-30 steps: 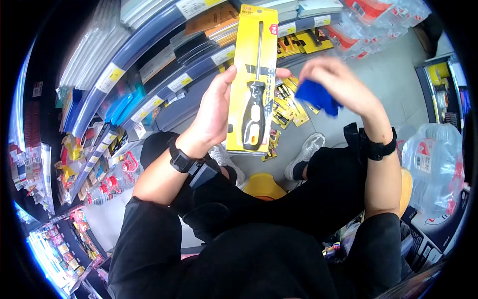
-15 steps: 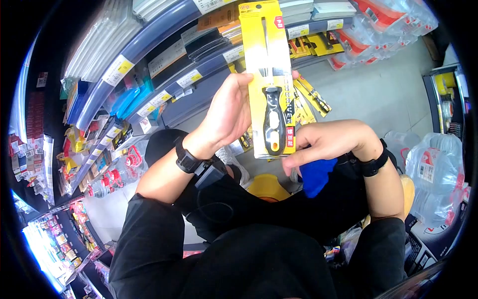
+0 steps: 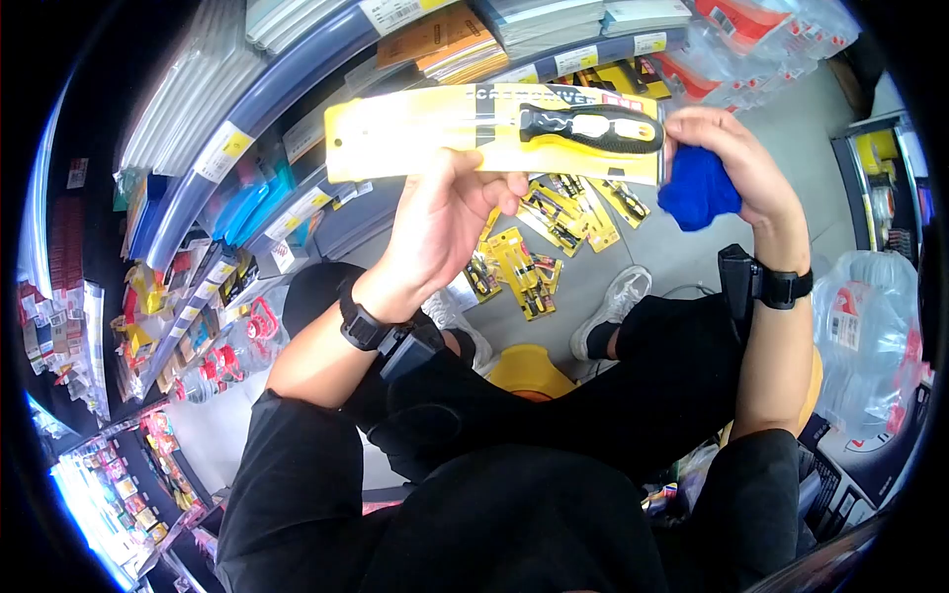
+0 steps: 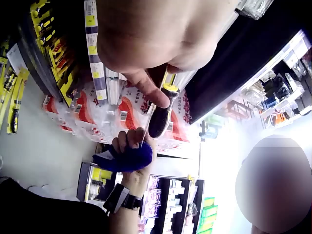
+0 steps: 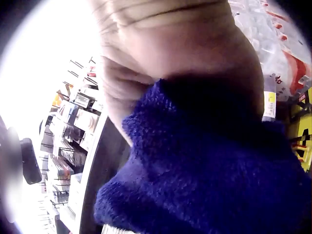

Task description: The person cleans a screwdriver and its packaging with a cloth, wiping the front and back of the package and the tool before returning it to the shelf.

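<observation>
A screwdriver with a black handle, in a yellow card package point(image 3: 425, 133), lies sideways in the head view, handle end to the right. My left hand point(image 3: 430, 232) holds it from below, thumb on the front and other fingers behind. My right hand point(image 3: 756, 178) grips a blue cloth point(image 3: 697, 198), its fingertips right at the package's handle end. In the left wrist view the screwdriver handle point(image 4: 160, 122) points toward the right hand. The fuzzy cloth point(image 5: 209, 170) fills the lower right wrist view and hides the right fingers.
Several packaged screwdrivers point(image 3: 524, 277) lie on the floor ahead of my shoes. A shelf edge with price tags point(image 3: 222, 158) curves along the left and front. Wrapped water bottles point(image 3: 860, 336) stand at the right. A yellow stool point(image 3: 529, 371) shows between my legs.
The package has turned from upright to sideways in my left hand. My right hand with the cloth moved down to the package's lower end, then up and right with that end.
</observation>
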Demonstrator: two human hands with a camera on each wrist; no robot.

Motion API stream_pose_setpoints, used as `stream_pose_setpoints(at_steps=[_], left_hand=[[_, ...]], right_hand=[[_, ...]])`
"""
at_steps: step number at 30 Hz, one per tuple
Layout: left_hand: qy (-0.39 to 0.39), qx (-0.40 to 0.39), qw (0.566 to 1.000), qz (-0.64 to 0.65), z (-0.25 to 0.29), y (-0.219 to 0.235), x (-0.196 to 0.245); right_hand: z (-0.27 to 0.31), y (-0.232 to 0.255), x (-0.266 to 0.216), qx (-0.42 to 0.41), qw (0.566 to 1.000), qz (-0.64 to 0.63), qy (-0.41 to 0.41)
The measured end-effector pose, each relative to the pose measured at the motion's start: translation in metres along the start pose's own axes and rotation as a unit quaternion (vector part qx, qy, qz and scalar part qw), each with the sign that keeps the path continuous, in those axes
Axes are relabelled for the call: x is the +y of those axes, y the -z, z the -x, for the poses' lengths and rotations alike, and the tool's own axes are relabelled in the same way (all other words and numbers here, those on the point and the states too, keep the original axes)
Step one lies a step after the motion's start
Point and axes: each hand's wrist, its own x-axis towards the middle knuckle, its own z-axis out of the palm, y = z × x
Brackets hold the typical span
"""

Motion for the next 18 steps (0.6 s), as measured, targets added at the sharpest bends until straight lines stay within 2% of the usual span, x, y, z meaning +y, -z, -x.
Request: stream_pose_setpoints(at_steps=[1, 2, 5, 6, 9, 10, 11, 13, 14, 15, 16, 18], left_hand=[[-0.003, -0.019, 1.0, -0.013, 0.002, 0.004, -0.002], [-0.007, -0.038, 0.999, -0.027, 0.003, 0.006, -0.004], [-0.01, -0.09, 0.996, 0.02, 0.002, -0.005, -0.001], [0.001, -0.111, 0.993, 0.031, -0.002, -0.003, 0.0], [0.019, -0.029, 0.999, -0.016, -0.005, -0.017, 0.0], [0.028, -0.027, 0.999, -0.025, -0.005, -0.02, 0.001], [0.032, -0.02, 0.999, -0.018, -0.006, -0.017, 0.001], [0.041, -0.007, 0.999, -0.005, -0.008, -0.009, -0.001], [0.028, 0.015, 0.999, 0.0, -0.008, -0.008, -0.004], [0.015, 0.037, 0.999, 0.005, -0.008, -0.008, -0.009], [0.003, 0.058, 0.998, 0.01, -0.009, -0.009, -0.011], [0.011, 0.04, 0.999, 0.011, -0.009, -0.011, -0.012]], right_hand=[[-0.001, -0.001, 0.001, 0.047, 0.999, 0.003, 0.01], [-0.007, 0.004, 0.007, 0.029, 0.999, 0.014, 0.016], [-0.009, -0.013, 0.01, 0.066, 0.998, 0.001, 0.001], [-0.013, -0.012, 0.012, 0.043, 0.999, 0.016, -0.011], [-0.012, -0.021, 0.007, 0.161, 0.985, 0.025, -0.05], [-0.012, -0.017, 0.007, 0.171, 0.985, 0.016, -0.019], [-0.014, -0.016, 0.009, 0.216, 0.976, 0.02, 0.018], [-0.019, -0.015, 0.012, 0.246, 0.962, 0.093, 0.077], [-0.022, -0.024, 0.017, 0.245, 0.955, 0.096, 0.14], [-0.022, -0.032, 0.019, 0.206, 0.96, 0.098, 0.159], [-0.022, -0.047, 0.02, 0.198, 0.932, 0.182, 0.241], [-0.022, -0.08, 0.015, 0.165, 0.855, 0.325, 0.37]])
